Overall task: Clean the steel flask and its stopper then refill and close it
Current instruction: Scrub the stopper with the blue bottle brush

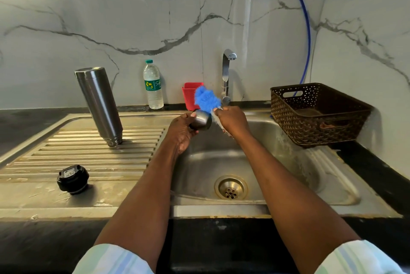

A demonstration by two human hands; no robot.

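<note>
The steel flask [98,103] stands upside down, mouth down, on the ribbed draining board [93,156] at the left. Its black stopper [72,179] lies on the board nearer to me. Over the sink basin [221,163], my left hand [180,131] grips a small steel cap cup [201,120]. My right hand [231,121] holds a blue scrubber [207,98] against the cup's rim. The cup's inside is hidden from view.
A tap [227,74] rises behind the basin, with a red holder [188,95] beside it. A plastic water bottle [152,84] stands by the wall. A brown woven basket [319,114] sits on the right. The drain [230,186] is open.
</note>
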